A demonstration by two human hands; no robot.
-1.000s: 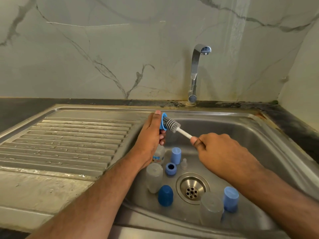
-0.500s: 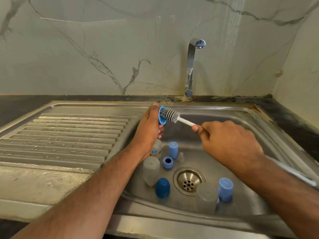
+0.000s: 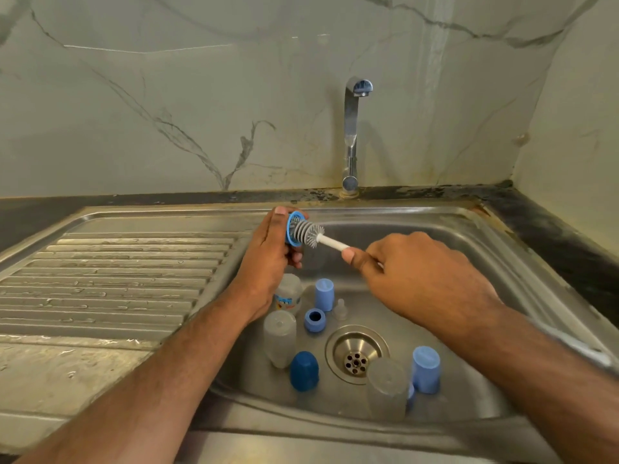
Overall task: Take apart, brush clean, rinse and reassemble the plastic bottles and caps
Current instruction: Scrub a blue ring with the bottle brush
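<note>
My left hand (image 3: 269,252) grips a blue screw ring (image 3: 294,228) above the sink's left side, its opening facing right. My right hand (image 3: 415,276) holds the white handle of a grey bristle brush (image 3: 308,233), whose head is pushed into the ring. On the sink floor below lie clear plastic bottles (image 3: 279,338) (image 3: 387,388) and a printed one (image 3: 288,294), light blue caps (image 3: 324,294) (image 3: 426,369), a dark blue cap (image 3: 303,371), another blue ring (image 3: 315,319) and a clear teat (image 3: 340,309).
The steel sink basin (image 3: 502,296) has a round drain (image 3: 355,353) in the middle. A chrome tap (image 3: 351,135) stands behind it, no water running. A ribbed draining board (image 3: 117,279) lies to the left, dark counter and marble wall behind.
The brush head has gone deeper into the blue ring. Both hands stay above the sink's left side; the camera view has shifted slightly.
</note>
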